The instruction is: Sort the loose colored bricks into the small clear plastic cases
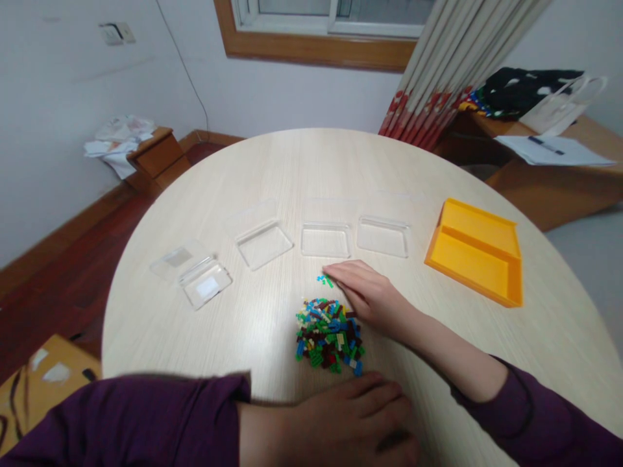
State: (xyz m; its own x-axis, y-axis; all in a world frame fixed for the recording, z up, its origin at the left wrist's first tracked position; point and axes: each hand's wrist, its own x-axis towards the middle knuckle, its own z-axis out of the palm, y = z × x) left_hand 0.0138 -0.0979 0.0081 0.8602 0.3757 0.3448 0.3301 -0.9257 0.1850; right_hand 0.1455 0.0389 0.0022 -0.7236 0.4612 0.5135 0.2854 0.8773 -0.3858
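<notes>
A heap of small mixed toy building bricks (328, 334), in green, blue, brown, cream, yellow and red, lies on the round table. Just beyond it is a little cluster of tiny blue and green bricks (325, 280). My right hand (372, 295) rests on the table at the heap's right, fingers stretched out side by side, their tips beside that cluster. I see no brick in it, though its palm side is hidden. On the near side of the heap, my left hand (360, 418) lies palm down across the table, fingers extended and slightly apart, nothing visible in them.
Clear plastic boxes with raised lids stand in an arc beyond the heap: one at left (205, 285), then another (265, 246), a middle one (325, 241) and one further right (383, 238). A yellow open box (477, 253) sits at the right on the pale table (160, 337).
</notes>
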